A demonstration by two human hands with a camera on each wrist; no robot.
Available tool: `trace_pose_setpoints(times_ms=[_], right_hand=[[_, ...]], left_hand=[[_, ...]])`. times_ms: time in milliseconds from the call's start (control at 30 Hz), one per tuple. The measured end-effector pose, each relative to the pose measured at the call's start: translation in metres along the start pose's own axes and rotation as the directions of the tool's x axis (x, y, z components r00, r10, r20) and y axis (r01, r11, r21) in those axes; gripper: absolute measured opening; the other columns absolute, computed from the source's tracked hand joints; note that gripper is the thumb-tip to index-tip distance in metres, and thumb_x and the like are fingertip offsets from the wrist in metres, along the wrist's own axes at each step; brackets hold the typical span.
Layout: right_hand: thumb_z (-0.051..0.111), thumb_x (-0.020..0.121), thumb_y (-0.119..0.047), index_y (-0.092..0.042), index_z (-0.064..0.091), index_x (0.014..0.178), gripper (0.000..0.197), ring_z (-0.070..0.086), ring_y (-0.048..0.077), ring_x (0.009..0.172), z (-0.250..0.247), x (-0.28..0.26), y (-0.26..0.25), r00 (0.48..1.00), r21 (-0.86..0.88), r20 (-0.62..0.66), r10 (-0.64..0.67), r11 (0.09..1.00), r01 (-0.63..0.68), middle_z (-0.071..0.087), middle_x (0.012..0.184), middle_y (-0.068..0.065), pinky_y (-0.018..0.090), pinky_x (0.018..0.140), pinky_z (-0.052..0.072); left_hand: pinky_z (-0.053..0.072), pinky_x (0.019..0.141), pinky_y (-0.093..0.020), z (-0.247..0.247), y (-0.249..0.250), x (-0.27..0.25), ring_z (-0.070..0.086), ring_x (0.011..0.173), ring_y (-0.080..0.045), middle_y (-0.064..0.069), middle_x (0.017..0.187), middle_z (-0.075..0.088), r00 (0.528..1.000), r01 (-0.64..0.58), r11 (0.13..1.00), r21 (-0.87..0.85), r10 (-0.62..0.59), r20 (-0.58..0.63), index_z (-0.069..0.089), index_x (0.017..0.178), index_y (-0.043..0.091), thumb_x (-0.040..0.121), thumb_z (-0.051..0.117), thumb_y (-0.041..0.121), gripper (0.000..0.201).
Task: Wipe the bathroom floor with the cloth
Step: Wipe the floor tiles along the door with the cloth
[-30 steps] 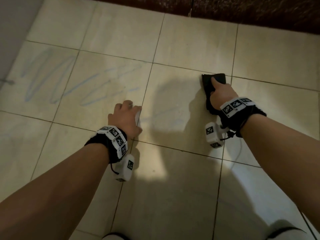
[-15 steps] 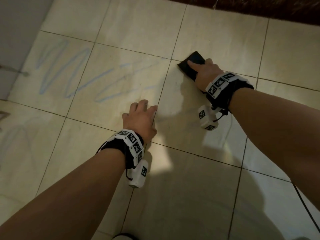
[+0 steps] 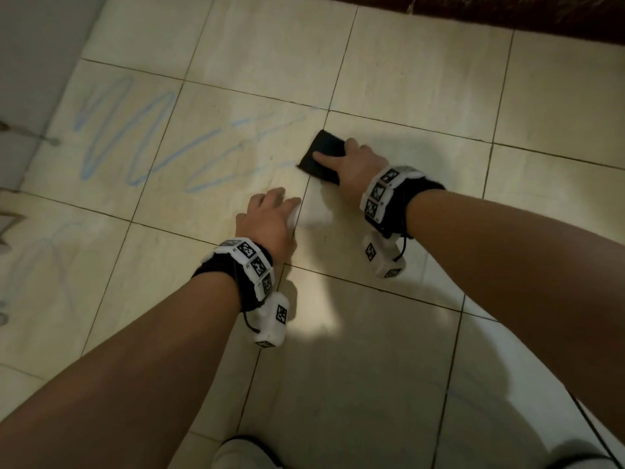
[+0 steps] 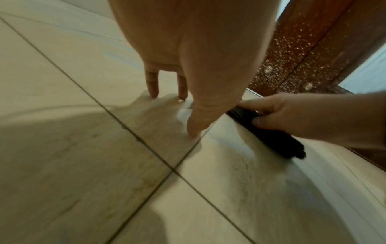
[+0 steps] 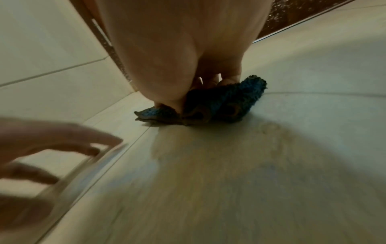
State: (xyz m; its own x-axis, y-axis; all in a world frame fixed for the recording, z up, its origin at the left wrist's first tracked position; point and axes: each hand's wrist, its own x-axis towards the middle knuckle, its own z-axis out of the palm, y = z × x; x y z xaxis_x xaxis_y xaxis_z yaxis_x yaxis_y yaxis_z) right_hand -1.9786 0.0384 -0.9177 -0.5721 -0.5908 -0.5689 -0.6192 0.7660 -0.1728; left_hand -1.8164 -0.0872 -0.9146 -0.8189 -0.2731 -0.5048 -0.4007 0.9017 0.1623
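Note:
A dark blue cloth (image 3: 321, 154) lies bunched on the beige tiled floor (image 3: 372, 333), right at the end of the blue scribble marks (image 3: 142, 143). My right hand (image 3: 351, 167) holds it down, index finger stretched over the top and thumb against its near edge. The right wrist view shows the fingers curled into the cloth (image 5: 236, 99) under my right hand (image 5: 192, 92). My left hand (image 3: 270, 214) is propped on spread fingertips just left of the cloth and holds nothing. From the left wrist, my left hand (image 4: 177, 113) touches the tile beside the cloth (image 4: 271, 133).
A dark brown speckled threshold (image 3: 507, 15) runs along the far edge. A grey wall (image 3: 30, 62) borders the left side. Fainter blue marks (image 3: 57, 265) cover the near-left tile. My white-clad knees (image 3: 243, 451) show at the bottom.
My right hand has slid the cloth leftward and nearer, from the right tile up to the scribbles beside my left hand. The left hand has stayed planted on the floor.

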Motion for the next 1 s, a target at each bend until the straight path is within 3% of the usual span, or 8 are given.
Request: trace_pose_setpoints(times_ms=[133,200,333,433,733,833,900,1000], right_hand=[[0.057,0.096,-0.035,-0.051,0.011,0.152,0.074,0.039,0.034,0.126,0.019,-0.018,-0.013,0.998,-0.065,0.019,-0.057,0.996,0.058,0.028,0.143,0.010,0.042,0.090,0.041],[0.053,0.098,-0.036,-0.050,0.011,0.153,0.070,0.038,0.034,0.128,0.027,-0.028,-0.018,0.996,-0.074,0.036,-0.085,0.993,0.087,0.028,0.144,0.011,0.040,0.090,0.039],[0.044,0.101,-0.040,-0.045,0.014,0.154,0.061,0.037,0.035,0.131,0.041,-0.052,-0.031,0.983,-0.052,0.096,-0.155,0.986,0.160,0.029,0.144,0.011,0.038,0.090,0.037],[0.052,0.100,-0.030,-0.047,0.014,0.153,0.067,0.036,0.034,0.131,0.056,-0.072,-0.040,0.956,-0.101,0.151,-0.251,0.958,0.267,0.029,0.143,0.011,0.042,0.097,0.040],[0.053,0.101,-0.027,-0.050,0.020,0.151,0.065,0.039,0.031,0.130,0.089,-0.107,-0.027,0.947,-0.084,0.089,-0.308,0.945,0.315,0.034,0.141,0.009,0.040,0.093,0.044],[0.056,0.098,-0.035,-0.053,0.028,0.147,0.059,0.045,0.031,0.128,0.083,-0.106,0.004,0.976,-0.023,-0.046,-0.215,0.977,0.214,0.035,0.147,0.005,0.037,0.093,0.043],[0.054,0.098,-0.037,-0.057,0.030,0.145,0.056,0.053,0.032,0.116,0.071,-0.098,0.036,0.992,0.060,-0.117,-0.055,0.996,0.062,0.041,0.139,0.004,0.036,0.088,0.044],[0.045,0.102,-0.030,-0.058,0.027,0.145,0.054,0.056,0.030,0.098,0.049,-0.087,0.091,0.975,0.169,-0.120,0.186,0.972,-0.165,0.044,0.128,0.006,0.037,0.080,0.047]], left_hand=[[0.030,0.110,-0.038,-0.006,-0.011,-0.008,0.034,0.134,-0.031,-0.008,0.151,0.037,0.995,-0.021,0.971,-0.239,-0.003,-0.100,0.045,0.143,0.013,0.084,0.057,0.002,0.061],[0.030,0.108,-0.036,-0.009,-0.015,-0.016,0.036,0.131,-0.033,-0.010,0.149,0.039,0.995,-0.003,0.962,-0.273,-0.025,-0.100,0.048,0.141,0.010,0.080,0.054,-0.005,0.063],[0.031,0.110,-0.040,-0.012,-0.012,-0.024,0.035,0.133,-0.036,-0.014,0.149,0.038,0.997,0.025,0.972,-0.235,-0.040,-0.061,0.044,0.143,0.008,0.082,0.052,-0.004,0.063],[0.031,0.111,-0.041,-0.010,-0.012,-0.021,0.036,0.133,-0.037,-0.015,0.149,0.039,0.999,0.028,0.979,-0.203,-0.034,-0.030,0.043,0.145,0.010,0.086,0.053,0.000,0.060],[0.035,0.108,-0.047,0.000,-0.011,-0.019,0.036,0.133,-0.036,-0.009,0.152,0.035,1.000,0.019,0.995,-0.097,-0.018,0.011,0.043,0.145,0.017,0.088,0.054,0.004,0.059],[0.035,0.108,-0.050,0.001,-0.009,-0.020,0.033,0.135,-0.036,-0.008,0.153,0.032,0.999,0.032,0.994,-0.104,-0.031,0.010,0.039,0.147,0.017,0.092,0.055,0.012,0.058],[0.034,0.109,-0.050,0.001,-0.007,-0.021,0.030,0.136,-0.036,-0.007,0.154,0.028,0.999,0.046,0.996,-0.083,-0.044,0.031,0.035,0.149,0.019,0.091,0.059,0.017,0.062],[0.034,0.109,-0.050,0.001,-0.005,-0.022,0.027,0.137,-0.036,-0.006,0.155,0.025,0.997,0.045,0.998,-0.050,-0.042,0.059,0.033,0.149,0.019,0.087,0.068,0.024,0.072]])
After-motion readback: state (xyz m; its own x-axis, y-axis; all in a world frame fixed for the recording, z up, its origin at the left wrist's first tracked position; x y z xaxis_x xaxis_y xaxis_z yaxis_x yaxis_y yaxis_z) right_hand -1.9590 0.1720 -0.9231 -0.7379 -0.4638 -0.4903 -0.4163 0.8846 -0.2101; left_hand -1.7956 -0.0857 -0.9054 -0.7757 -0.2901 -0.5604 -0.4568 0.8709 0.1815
